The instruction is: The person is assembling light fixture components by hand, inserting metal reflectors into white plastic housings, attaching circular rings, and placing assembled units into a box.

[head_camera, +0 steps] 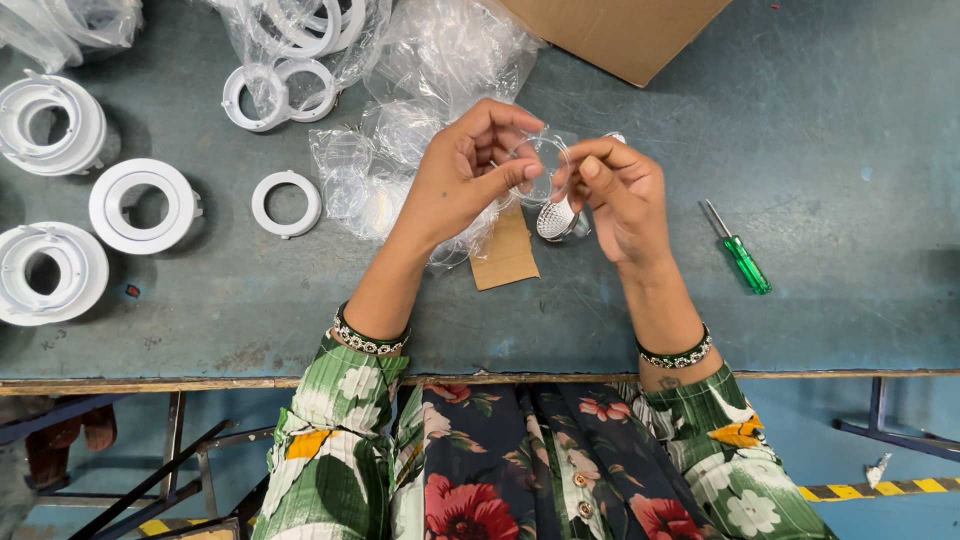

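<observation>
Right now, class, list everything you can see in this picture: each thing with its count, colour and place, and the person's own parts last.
Table: one, blue-grey, fills the upper view.
Clear disc: one, transparent, held between both hands.
Dimpled cup: one, silvery, under the right hand.
Loose rings: two, white, left of the hands; the other is larger.
Stacked rings: two stacks, white, far left; the second sits lower.
Plastic bags: several, clear, top centre, some holding white rings.
Screwdriver: one, green handle, right of the hands.
Cardboard scrap: one, brown, below the hands.
Cardboard box: one, brown, top edge.
Bangles: two, dark and white, on the wrists.
Left hand: pinching the disc.
Right hand: pinching the disc.
</observation>
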